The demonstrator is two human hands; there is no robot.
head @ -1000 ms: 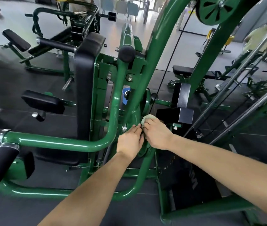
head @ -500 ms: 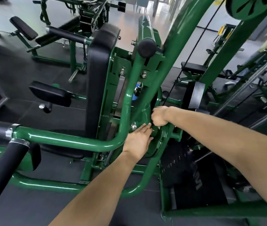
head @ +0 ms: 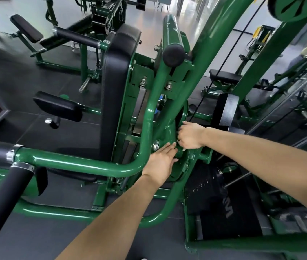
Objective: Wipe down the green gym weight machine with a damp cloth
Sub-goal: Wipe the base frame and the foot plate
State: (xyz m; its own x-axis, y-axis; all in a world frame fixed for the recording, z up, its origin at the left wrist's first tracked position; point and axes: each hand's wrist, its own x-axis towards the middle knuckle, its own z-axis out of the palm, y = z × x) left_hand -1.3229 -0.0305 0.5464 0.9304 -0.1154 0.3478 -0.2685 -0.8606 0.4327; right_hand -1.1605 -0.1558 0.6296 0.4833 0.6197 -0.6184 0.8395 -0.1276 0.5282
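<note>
Both hands (head: 191,136) on green machine (head: 85,163)

Two hands, the left hand (head: 161,162) and the right hand (head: 190,136), meet at one green machine (head: 85,164). Left of them stands one black back pad (head: 115,91); two bolts (head: 143,83) sit above.

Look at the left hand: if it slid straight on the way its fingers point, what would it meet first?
Probably the right hand: the left hand lies flat on the round green metal pivot disc, its fingers aimed up and right at the right hand's curled fingers. Depth is unclear.
</note>
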